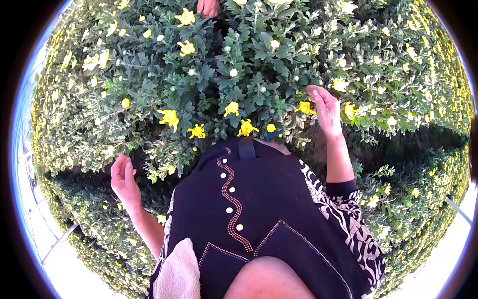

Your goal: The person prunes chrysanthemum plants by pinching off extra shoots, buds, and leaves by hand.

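Note:
My left hand [124, 180] is at the left, low beside the leafy plants, with its fingers curled in and the thumb close to them. Whatever may be inside it is hidden. On the right, my right hand [326, 109] reaches into the foliage, thumb and forefinger brought together at the leaves. What lies between those fingertips is too small to make out. Just below them is a yellow chrysanthemum bloom [305, 107], and another yellow flower [350, 111] sits to the right of the wrist. More open blooms [246, 128] stand in front of my dark top.
Dense chrysanthemum plants [259, 65] with yellow flowers and pale buds spread ahead and to both sides. Another person's hand [208, 7] shows at the top edge among the leaves. Dark shaded gaps [413, 144] run between the rows. A pale fleecy cloth [178, 274] hangs at my left side.

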Available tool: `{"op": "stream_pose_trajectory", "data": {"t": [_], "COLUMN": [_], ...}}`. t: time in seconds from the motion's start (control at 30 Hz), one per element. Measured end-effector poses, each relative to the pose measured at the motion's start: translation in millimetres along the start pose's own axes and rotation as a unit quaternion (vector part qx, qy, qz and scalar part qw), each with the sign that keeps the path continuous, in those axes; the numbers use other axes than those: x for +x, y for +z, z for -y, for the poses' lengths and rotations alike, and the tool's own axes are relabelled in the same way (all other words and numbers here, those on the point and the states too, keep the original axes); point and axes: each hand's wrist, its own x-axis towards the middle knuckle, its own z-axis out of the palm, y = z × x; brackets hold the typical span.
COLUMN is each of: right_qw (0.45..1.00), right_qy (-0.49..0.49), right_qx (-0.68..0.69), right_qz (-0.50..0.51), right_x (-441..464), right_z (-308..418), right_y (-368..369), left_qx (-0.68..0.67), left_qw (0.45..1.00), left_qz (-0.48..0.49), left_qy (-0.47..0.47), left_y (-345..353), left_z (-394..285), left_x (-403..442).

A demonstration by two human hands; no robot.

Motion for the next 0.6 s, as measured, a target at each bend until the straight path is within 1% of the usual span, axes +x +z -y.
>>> {"op": "stream_pose_trajectory", "data": {"t": [0.03, 0.1, 0.17, 0.23, 0.27, 0.3, 0.33, 0.37, 0.43, 0.5, 0.57, 0.6], "right_qw": [0.996, 0.994, 0.979, 0.953, 0.95, 0.935, 0.917, 0.922, 0.935, 0.957, 0.963, 0.972], "right_qy": [0.03, 0.001, 0.007, 0.041, 0.04, 0.06, 0.079, 0.11, 0.108, 0.096, 0.021, -0.017], "right_qx": [0.044, 0.021, 0.088, 0.125, 0.126, 0.149, 0.17, 0.165, 0.126, 0.079, 0.048, 0.033], "right_qz": [0.068, 0.106, 0.186, 0.274, 0.283, 0.316, 0.352, 0.333, 0.312, 0.264, 0.264, 0.234], "right_x": [12.9, 32.2, 49.5, 65.0, 74.5, 83.8, 91.1, 96.0, 104.3, 99.1, 87.8, 84.4], "right_z": [-5.5, -11.1, -5.1, -3.8, -7.2, -11.5, -15.6, -21.0, -34.4, -25.2, 7.2, -5.3], "right_y": [5.0, 23.9, 37.2, 48.1, 52.2, 57.3, 63.2, 69.0, 75.7, 73.1, 58.0, 55.4], "left_qx": [-0.021, -0.048, -0.07, -0.067, -0.048, -0.014, -0.023, -0.031, -0.044, -0.066, -0.094, -0.103], "left_qw": [1.0, 0.999, 0.997, 0.996, 0.997, 0.998, 0.997, 0.996, 0.995, 0.991, 0.985, 0.982], "left_qz": [0.008, 0.025, 0.045, 0.056, 0.055, 0.058, 0.062, 0.062, 0.068, 0.077, 0.08, 0.092], "left_qy": [0.0, 0.002, -0.002, -0.016, -0.024, -0.02, -0.036, -0.056, -0.066, -0.093, -0.118, -0.127], "left_y": [7.1, 19.5, 29.6, 40.1, 44.3, 48.1, 52.4, 56.5, 64.7, 72.9, 81.6, 85.5], "left_z": [0.1, -11.6, -16.9, -27.6, -29.6, -30.7, -35.6, -41.6, -45.4, -47.5, -44.3, -44.0], "left_x": [-7.8, -23.9, -37.6, -52.9, -59.5, -65.2, -71.0, -77.6, -87.0, -96.4, -102.7, -103.6]}}
